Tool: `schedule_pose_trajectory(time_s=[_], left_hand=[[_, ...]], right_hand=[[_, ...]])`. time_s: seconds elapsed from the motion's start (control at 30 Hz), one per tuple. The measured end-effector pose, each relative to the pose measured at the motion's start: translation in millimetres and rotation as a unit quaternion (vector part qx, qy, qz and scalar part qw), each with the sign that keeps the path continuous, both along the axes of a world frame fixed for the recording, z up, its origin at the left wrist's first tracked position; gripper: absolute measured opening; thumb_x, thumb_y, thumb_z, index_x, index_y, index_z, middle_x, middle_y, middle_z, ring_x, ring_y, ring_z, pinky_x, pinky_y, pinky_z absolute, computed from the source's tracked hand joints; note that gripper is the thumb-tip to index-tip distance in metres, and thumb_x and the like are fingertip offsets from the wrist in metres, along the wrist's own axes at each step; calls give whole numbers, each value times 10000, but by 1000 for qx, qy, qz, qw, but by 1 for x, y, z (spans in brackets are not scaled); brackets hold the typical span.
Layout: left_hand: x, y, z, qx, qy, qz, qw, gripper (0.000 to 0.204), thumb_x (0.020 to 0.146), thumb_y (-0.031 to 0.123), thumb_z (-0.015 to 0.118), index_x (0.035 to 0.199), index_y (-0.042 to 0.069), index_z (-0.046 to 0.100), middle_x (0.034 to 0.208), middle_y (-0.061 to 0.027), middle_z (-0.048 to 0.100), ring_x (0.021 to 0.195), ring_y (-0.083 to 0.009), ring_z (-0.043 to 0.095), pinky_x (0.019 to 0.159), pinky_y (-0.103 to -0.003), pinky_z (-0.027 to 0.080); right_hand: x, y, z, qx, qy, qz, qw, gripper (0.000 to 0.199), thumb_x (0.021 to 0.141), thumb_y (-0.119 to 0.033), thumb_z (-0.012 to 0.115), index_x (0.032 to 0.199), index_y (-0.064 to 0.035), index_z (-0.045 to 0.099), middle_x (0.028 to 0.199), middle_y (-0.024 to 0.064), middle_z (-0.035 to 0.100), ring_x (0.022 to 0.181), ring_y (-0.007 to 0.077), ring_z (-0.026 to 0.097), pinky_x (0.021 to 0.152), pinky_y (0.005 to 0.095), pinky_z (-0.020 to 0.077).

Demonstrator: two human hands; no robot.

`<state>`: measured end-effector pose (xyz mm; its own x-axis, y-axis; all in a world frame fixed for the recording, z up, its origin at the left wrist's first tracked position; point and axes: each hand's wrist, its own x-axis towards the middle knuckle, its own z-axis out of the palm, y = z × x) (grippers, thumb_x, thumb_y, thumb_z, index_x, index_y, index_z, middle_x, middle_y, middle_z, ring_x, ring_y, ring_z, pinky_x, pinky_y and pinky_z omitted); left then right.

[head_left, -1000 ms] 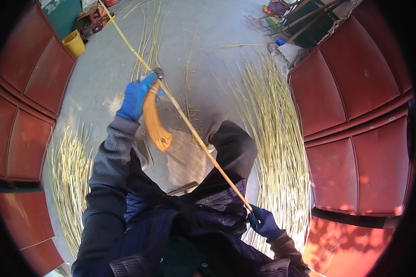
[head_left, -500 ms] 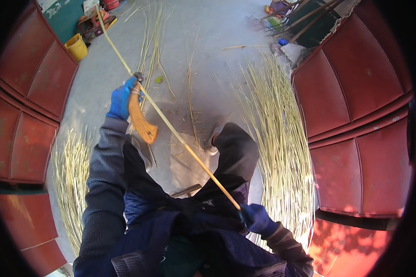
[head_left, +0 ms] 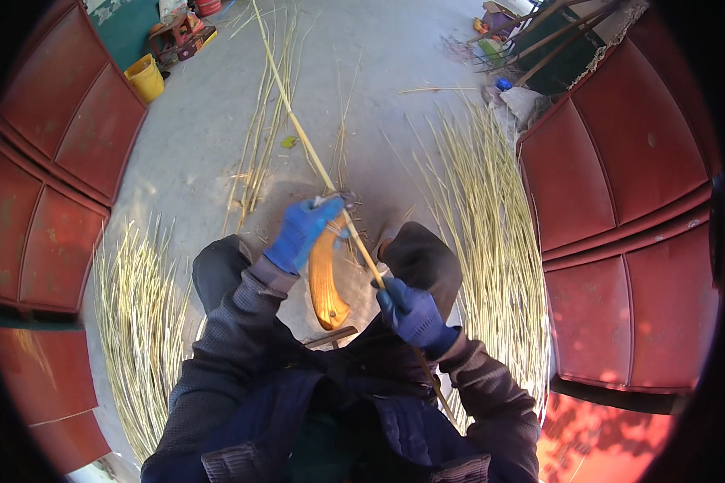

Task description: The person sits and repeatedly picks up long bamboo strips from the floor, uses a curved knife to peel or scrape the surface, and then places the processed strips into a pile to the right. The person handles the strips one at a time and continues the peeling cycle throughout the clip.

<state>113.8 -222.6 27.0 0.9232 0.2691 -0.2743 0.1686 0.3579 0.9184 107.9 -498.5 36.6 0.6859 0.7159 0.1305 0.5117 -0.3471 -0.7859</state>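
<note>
A long, thin, pale stick [head_left: 298, 129] slants from the far end of the floor down between my knees. My left hand [head_left: 302, 233], in a light blue glove, is closed around a tool with a curved orange-brown wooden handle [head_left: 324, 282]. The tool's small metal head [head_left: 346, 198] lies against the stick; its exact shape is partly hidden by the fingers. Closer to my body, my right hand [head_left: 415, 315], in a darker blue glove, grips the stick. A darker length of it seems to run on below that hand.
A big bundle of thin pale stalks [head_left: 495, 266] lies on the right, a smaller bundle [head_left: 141, 338] on the left. Loose sticks [head_left: 259, 161] lie ahead. Red panels [head_left: 612, 161] flank both sides. A yellow bucket [head_left: 145, 79] stands far left; poles [head_left: 556, 36] lean far right.
My left hand has come in toward my body and rightward with the tool. My right hand has moved forward and slightly left. The hands are closer together, and the stick slopes more steeply.
</note>
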Motion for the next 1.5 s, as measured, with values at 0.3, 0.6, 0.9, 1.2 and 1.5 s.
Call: schedule_pose_trajectory(time_s=[0.3,0.6,0.9,1.2,1.5], left_hand=[[19,230,-5,517,-19,15,856,302,1066,276,559,1254,63,661,833,-71,654,711,-124,642,639,-274,548],[8,32,4,66,46,-17,997,344,1050,343,586,1098,15,678,818,-65,671,673,-149,686,589,-285,562],[29,245,-51,526,-64,-11,848,297,1048,218,570,1320,123,638,937,-101,704,742,-173,701,677,-305,605],[15,353,21,342,14,53,938,413,1033,352,596,1370,119,639,1126,-106,690,915,-162,694,772,-295,579],[-23,482,27,202,3,213,956,473,1068,374,529,1416,59,594,1166,-82,688,999,-164,671,831,-260,536]], right_hand=[[-129,-183,25,-144,-58,71,985,427,846,-72,753,1252,14,653,647,135,612,499,314,576,484,431,459],[-74,-75,20,-95,-9,-2,995,388,893,-139,734,1252,-33,634,767,177,687,611,364,643,563,461,514],[-196,-218,8,-296,-153,-40,942,155,815,-146,719,942,-95,647,667,71,588,662,328,624,649,486,484],[-261,-280,-20,-409,-33,-106,906,106,819,-115,694,918,-102,660,658,73,584,663,308,620,817,463,531],[-253,-321,27,-426,-153,-100,886,135,820,-56,701,945,-99,676,644,97,532,636,305,556,759,471,496]])
